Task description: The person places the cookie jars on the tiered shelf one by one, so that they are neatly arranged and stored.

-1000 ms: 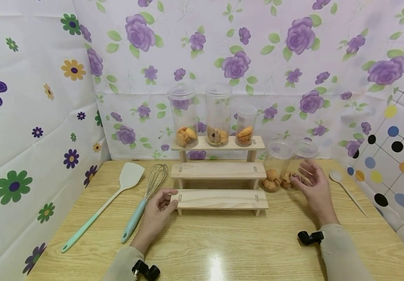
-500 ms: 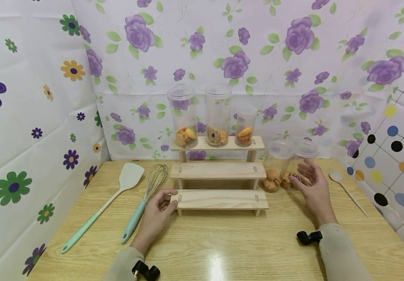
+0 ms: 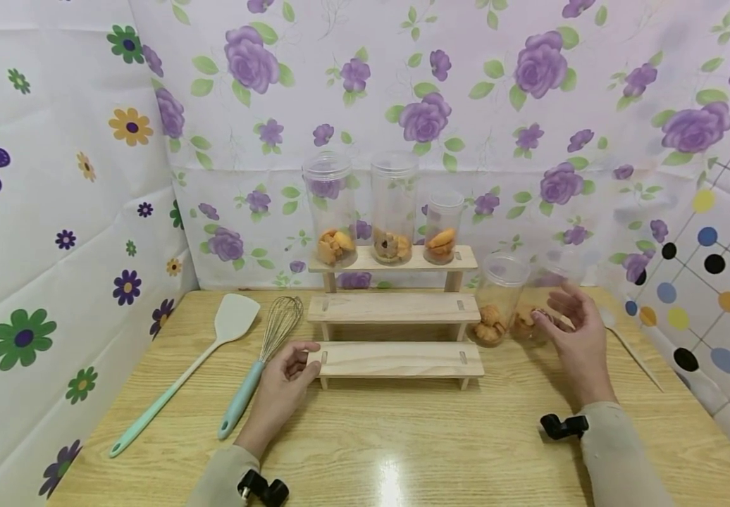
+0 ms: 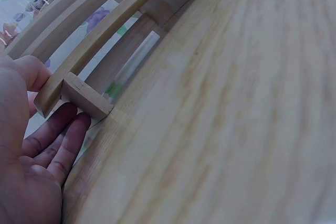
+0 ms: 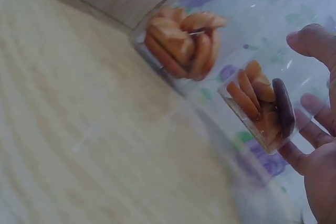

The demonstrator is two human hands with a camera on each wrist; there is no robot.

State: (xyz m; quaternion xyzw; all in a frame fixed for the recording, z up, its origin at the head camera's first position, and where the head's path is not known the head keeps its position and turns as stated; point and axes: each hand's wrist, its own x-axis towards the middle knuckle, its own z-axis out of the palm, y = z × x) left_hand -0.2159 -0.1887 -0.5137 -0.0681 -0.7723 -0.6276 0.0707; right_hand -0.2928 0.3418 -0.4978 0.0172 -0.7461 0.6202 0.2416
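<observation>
My left hand (image 3: 282, 377) grips the left end of the lowest tier of a wooden three-tier rack (image 3: 397, 359). In the left wrist view the thumb lies over that tier and the fingers (image 4: 71, 137) are under it, beside the leg. My right hand (image 3: 577, 338) holds a clear jar (image 5: 257, 108) from its right side, fingers and thumb spread around it. Brown cookies and one dark piece lie in its bottom; the jar is blurred in the head view. Just left of it stands another clear jar (image 3: 501, 299) with brown cookies, beside the rack.
On the top tier stand a tall left jar (image 3: 333, 211), a tall middle jar (image 3: 394, 211) and a shorter jar (image 3: 445, 225), each with cookies. A white spatula (image 3: 234, 317) and a whisk (image 3: 281, 327) lie left; a spoon (image 3: 634, 352) lies right. Patterned cloth hangs behind.
My right hand has shifted slightly right, and the jar in it has moved the same way, widening its gap from the neighbouring jar. The left hand has stayed on the rack.
</observation>
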